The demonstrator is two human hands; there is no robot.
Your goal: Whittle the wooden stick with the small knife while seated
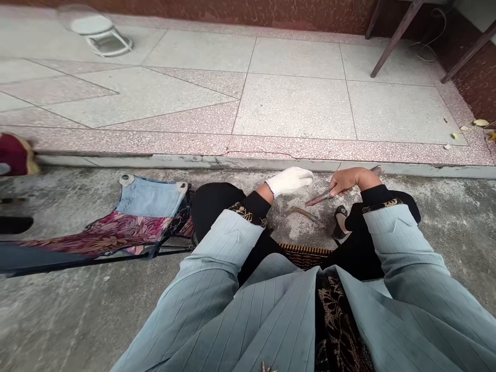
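1. At the far left, a maroon and tan bundle (15, 154) is seen lying against the foot of the concrete kerb (271, 165).
2. Beyond the kerb, a small white plastic stool (101, 35) is placed on the terrazzo tiles (294, 108).
3. On the near side of the kerb, a low folding seat (151, 202) of patched denim and floral cloth is stood on the concrete floor (77, 310).
4. Just short of the kerb, the left hand (290, 182) is covered by a white knitted glove, with its fingers bunched narrowly. Whether anything is held inside it cannot be told.
5. A bent, rusty metal rod (302, 213) is left lying on the concrete floor, nearer the kerb than the person's lap and between the two hands, touched by neither.
6. Also just short of the kerb, the bare right hand (351, 182) is closed firmly around a slim metal bar (321, 197), which is held tilted, with an end showing on each side of the fist.
7. Directly below that hand, a black shoe (340, 221) is seen.
8. Far beyond the kerb at the right, dark wooden legs (395, 36) are stood on the tiles, and yellow leaves (480, 122) are scattered near them.
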